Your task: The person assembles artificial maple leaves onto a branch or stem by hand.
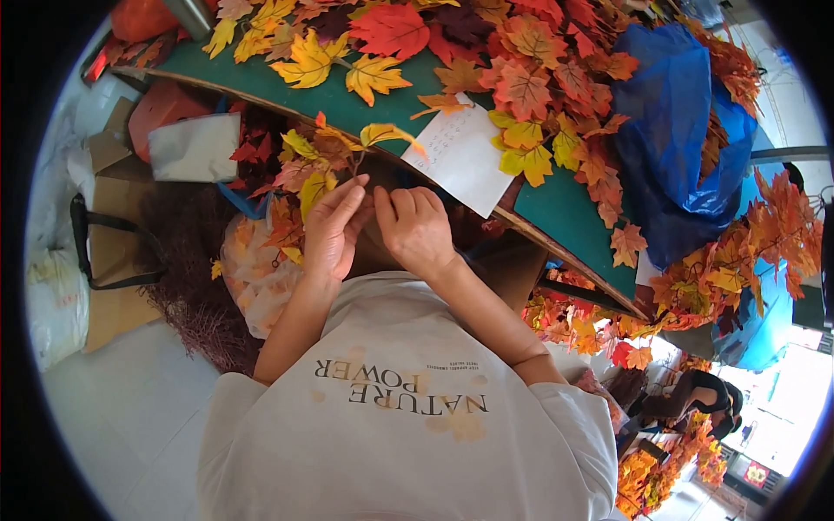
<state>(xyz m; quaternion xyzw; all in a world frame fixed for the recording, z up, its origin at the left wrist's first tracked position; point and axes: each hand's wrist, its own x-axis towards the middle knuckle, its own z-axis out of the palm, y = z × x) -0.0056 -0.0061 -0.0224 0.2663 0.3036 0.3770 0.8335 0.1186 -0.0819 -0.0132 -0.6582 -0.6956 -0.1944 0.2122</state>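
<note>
Head view shows your left hand (334, 230) pinching the leaf sprig (326, 161) at the table (261, 82) edge and your right hand (415, 230) curled beside it, grip unclear, so steady the stem and work close.

- Your shirt (408, 425) is white with dark lettering and faint tan stains.
- The table (261, 82) in front of you is dark green.
- The loose leaves (521, 78) on it are red, orange and yellow; one (391, 30) is plain red, one (313, 61) plain yellow.
- The sprig (317, 161) at your hands carries yellow, orange and red leaves.
- The paper (465, 161) is white with faint grey rows.
- The bag (673, 130) is blue.
- The floor (113, 408) is pale grey.
</note>
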